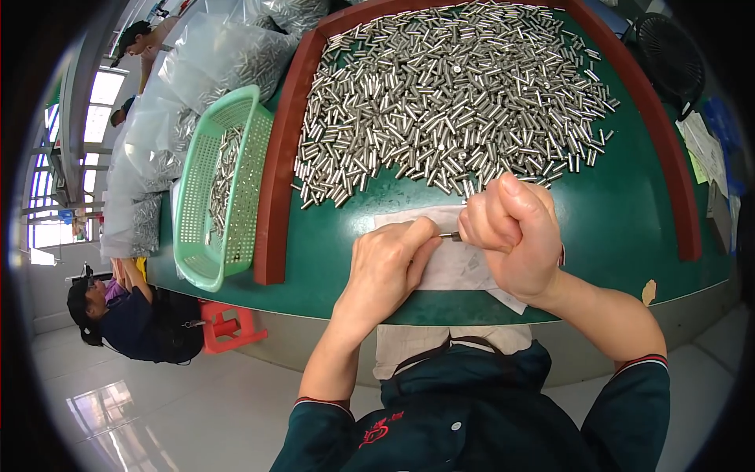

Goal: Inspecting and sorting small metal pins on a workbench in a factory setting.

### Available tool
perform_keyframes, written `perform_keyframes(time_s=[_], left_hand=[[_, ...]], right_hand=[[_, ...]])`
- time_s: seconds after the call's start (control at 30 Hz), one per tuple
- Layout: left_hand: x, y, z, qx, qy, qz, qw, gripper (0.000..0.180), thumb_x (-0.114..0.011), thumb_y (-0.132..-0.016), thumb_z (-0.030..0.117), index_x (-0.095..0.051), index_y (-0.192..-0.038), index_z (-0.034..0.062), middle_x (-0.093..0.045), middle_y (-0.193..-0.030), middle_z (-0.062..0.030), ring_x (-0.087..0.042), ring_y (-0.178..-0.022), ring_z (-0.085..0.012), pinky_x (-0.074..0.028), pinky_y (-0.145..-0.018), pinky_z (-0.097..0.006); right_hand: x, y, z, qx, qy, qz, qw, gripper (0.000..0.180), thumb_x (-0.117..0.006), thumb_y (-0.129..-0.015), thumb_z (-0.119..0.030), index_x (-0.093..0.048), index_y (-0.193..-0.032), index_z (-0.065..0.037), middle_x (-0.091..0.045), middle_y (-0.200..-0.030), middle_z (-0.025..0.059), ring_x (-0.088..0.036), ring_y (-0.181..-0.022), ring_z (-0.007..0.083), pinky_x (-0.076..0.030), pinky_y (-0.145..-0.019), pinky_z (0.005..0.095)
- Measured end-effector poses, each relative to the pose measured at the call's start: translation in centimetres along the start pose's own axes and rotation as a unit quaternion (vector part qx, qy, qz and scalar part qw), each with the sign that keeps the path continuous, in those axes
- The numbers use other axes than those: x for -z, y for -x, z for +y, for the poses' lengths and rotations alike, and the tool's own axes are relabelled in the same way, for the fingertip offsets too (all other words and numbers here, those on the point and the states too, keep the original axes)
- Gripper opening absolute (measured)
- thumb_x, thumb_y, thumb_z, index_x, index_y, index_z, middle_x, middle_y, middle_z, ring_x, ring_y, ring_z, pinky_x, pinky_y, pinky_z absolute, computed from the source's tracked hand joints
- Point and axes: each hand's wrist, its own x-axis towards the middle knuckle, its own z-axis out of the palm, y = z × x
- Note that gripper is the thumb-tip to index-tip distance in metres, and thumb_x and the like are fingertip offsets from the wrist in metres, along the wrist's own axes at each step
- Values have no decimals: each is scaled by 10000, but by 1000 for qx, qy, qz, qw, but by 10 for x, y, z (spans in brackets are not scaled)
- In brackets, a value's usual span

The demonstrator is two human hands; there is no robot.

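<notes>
- Nearest, at the lower edge, the wearer's dark green shirt (pixel 480 429), with red embroidery on the chest and striped sleeve cuffs.
- The left hand (pixel 383 263) is closed in a pinch, thumb and forefinger gripping one end of a small metal piece (pixel 449 235).
- The right hand (pixel 519 236) is curled into a fist, thumb uppermost, gripping the other end; the fingers hide whatever else may be inside.
- The metal piece lies between the two hands, above a pale cloth (pixel 460 275) spread near the front edge of the green bench (pixel 338 244).
- Beyond the hands, a broad heap of shiny metal pins (pixel 448 94) covers much of the bench, bordered by a red-brown frame (pixel 277 181).
- Left of the frame, a pale green perforated basket (pixel 194 157) holds more pins.
- Left of the basket, a seated person (pixel 141 334) in dark clothes, beside a red stool (pixel 232 329).
- At far right, papers (pixel 700 145) and a black fan (pixel 668 55).
- At far left, clear plastic bags (pixel 228 59) of metal pieces, with another person (pixel 141 39) behind.
</notes>
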Motion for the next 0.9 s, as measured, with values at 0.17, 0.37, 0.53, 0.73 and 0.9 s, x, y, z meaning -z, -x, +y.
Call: perform_keyframes(time_s=[0.17,0.37,0.53,0.73,0.9], left_hand=[[0,0,0,0,7,4,1000,60,-588,-724,17,-529,-719,23,-504,-554,-111,-483,-470,-256,-370,-449,-321],[0,0,1,4,15,5,1000,122,-577,-728,68,-468,-684,35,-506,-574,-114,-509,-536,-305,-368,-462,-382],[2,-2,4,-9,6,1,1000,118,-577,-724,58,-472,-678,31,-505,-574,-116,-507,-534,-306,-362,-455,-383],[-4,0,2,-7,10,20,1000,119,-575,-725,55,-469,-680,26,-508,-576,-123,-510,-539,-310,-370,-460,-383],[0,3,4,-12,-12,23,1000,53,-590,-727,18,-542,-747,10,-538,-593,-107,-513,-491,-212,-389,-463,-298]], right_hand=[[0,0,1,-4,-1,5,1000,437,-296,-892,-221,-239,-470,-121,-235,-389,-20,-161,-377,90,-187,-398,253],[-2,2,3,-2,33,-4,999,431,-324,-884,-215,-247,-472,-114,-241,-399,-23,-180,-383,88,-191,-405,253],[-10,1,3,15,83,4,996,415,-342,-869,-203,-247,-477,-106,-248,-416,-20,-198,-407,82,-209,-429,248],[-5,1,0,3,44,14,999,410,-332,-866,-187,-234,-476,-108,-248,-411,-13,-189,-404,84,-208,-423,247],[2,1,-3,11,46,-3,999,413,-331,-875,-197,-249,-481,-109,-252,-408,-11,-184,-399,86,-205,-419,247]])
